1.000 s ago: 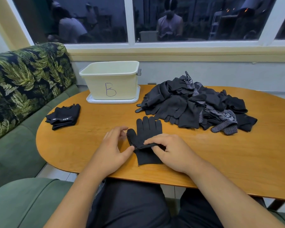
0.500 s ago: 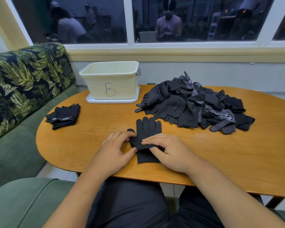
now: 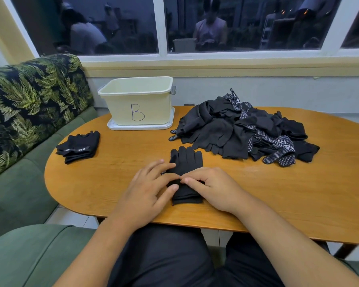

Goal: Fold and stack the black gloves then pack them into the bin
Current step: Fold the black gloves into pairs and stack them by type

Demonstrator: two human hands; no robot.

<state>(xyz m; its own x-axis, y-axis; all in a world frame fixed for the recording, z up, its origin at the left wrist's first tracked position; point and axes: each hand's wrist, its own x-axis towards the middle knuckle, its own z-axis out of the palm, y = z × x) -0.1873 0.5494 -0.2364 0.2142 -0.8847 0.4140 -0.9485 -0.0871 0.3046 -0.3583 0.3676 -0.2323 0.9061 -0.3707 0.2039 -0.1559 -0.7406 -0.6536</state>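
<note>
The left hand (image 3: 149, 191) has slid in, flat fingers pressing the glove (image 3: 186, 160) thumb inward; right hand (image 3: 214, 189) fingers bend onto it, pinch unclear. Glove lies by the near table (image 3: 257, 193) edge, probably ready to fold.

Left hand (image 3: 151, 188) slid onto glove (image 3: 186, 158) (thumb covered).

A lounge-like seating corner is being shown: an oval wooden worktop (image 3: 257, 193) is being flanked by a green sofa (image 3: 19, 183) with a leaf-print backrest (image 3: 29, 104), beneath a wide window (image 3: 116, 27) whose dark glass is showing other seated people (image 3: 210, 30)
</note>
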